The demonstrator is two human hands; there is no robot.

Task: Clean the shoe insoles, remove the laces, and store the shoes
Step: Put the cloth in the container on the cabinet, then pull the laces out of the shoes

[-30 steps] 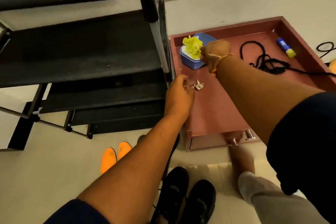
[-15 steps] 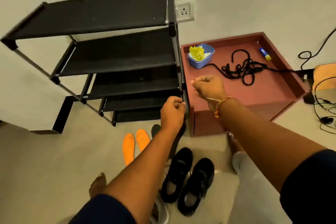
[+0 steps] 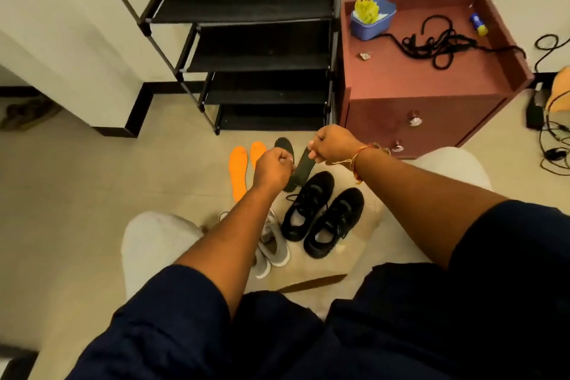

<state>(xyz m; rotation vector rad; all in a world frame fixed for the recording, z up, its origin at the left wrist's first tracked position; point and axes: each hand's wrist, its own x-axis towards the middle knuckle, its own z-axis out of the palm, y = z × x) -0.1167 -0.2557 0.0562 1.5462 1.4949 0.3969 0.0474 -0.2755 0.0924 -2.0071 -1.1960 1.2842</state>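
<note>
Two black laced shoes (image 3: 303, 207), dark insole (image 3: 300, 171) beside, left hand (image 3: 273, 167) and right hand (image 3: 333, 145) fisted, grip unclear.

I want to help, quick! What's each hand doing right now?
Left hand: closed, pinching the dark insole at its side.
Right hand: closed, gripping the same insole's top end.

No text, brand, number or sign can be read anywhere in the frame. The blue tube (image 3: 477, 24) with a yellow end at the upper right is too small and blurred to show print, and the blue tub (image 3: 371, 23), the black shoes (image 3: 320, 213) and the grey shoes (image 3: 273, 244) carry no legible marking.
</note>
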